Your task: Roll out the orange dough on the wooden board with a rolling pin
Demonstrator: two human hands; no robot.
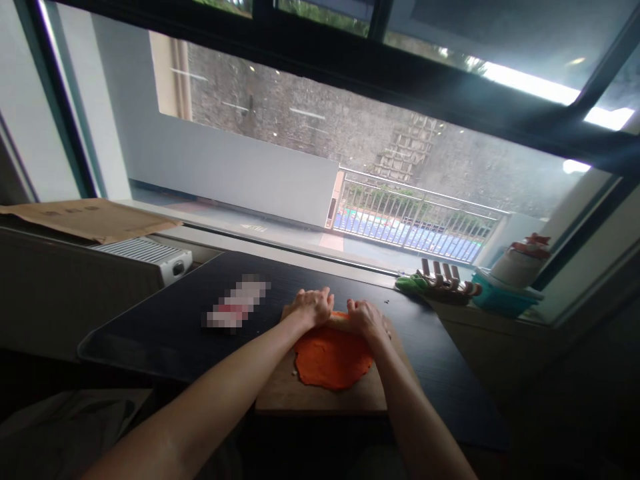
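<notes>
A flat, ragged-edged sheet of orange dough (pixel 333 363) lies on a wooden board (pixel 320 401). Across its far part runs a pale wooden rolling pin (pixel 341 321), of which only a short stretch shows between my hands. My left hand (pixel 315 307) is closed over the pin's left part, fingers pointing away from me. On the right part rests my right hand (pixel 367 317), closed over it in the same way. Both hands hide the pin's ends.
The board lies on a dark table (pixel 165 333). A blurred-out item (pixel 237 303) is on its left. On the windowsill stand a brown rack (pixel 443 277) and a teal container (pixel 503 293). Brown paper (pixel 95 217) covers part of a white heater (pixel 173 265).
</notes>
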